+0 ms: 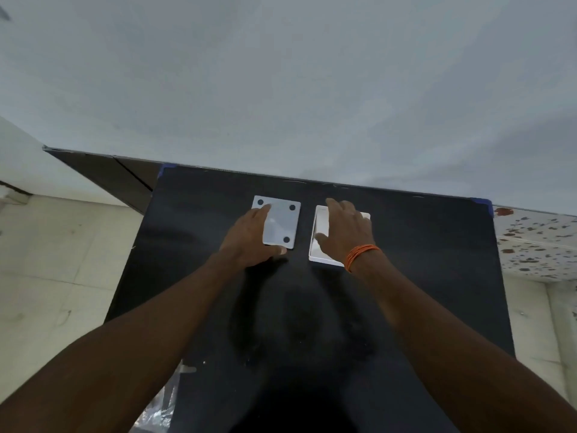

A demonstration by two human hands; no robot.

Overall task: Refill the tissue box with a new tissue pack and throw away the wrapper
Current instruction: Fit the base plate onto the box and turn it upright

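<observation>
At the frame's lower left edge, crinkled clear plastic (162,410) hangs beside the black table (437,276). Mid-frame, the left hand (249,239) lies with fingers loosely spread on the flat white lid (281,223), thumb at its near edge. Just right, the right hand (345,232) reaches into the open white tissue box (318,254), fingers spread wide, gripping nothing visible.

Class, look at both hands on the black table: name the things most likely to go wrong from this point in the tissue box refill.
1. The left hand lies on the white base plate near its edge; sliding it could push the plate against the open box beside it.
2. The right hand covers the box opening, hiding the inside, so a leftover may go unnoticed.
3. Clear plastic, possibly the wrapper, hangs off the table's near corner and might fall.
</observation>
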